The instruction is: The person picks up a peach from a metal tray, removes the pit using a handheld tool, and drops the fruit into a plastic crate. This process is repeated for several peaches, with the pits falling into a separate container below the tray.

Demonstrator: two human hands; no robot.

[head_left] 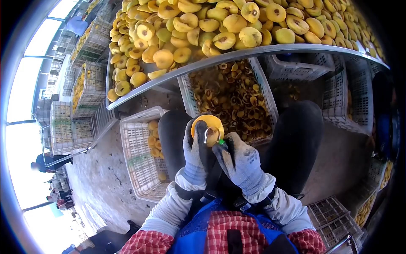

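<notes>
My left hand (193, 152), in a grey-white work glove with dark fingertips, is closed around a yellow peach half (216, 121) above my lap. The cut side faces up, and a brownish hollow shows at its centre. My right hand (242, 163), gloved the same way, grips a pitting knife by its green handle (221, 142). The knife's curved metal loop (206, 136) lies at the peach's hollow. Part of the handle is hidden under my fingers. Just beyond my hands, a crate (270, 99) between my knees holds many brown-yellow peach scraps.
A metal-edged table (253, 50) heaped with peach halves (224, 40) spans the front. Left of my leg stands a white crate (129, 158) with some peach halves inside. More crates (61, 127) are stacked at far left; others (300, 70) sit under the table and at right.
</notes>
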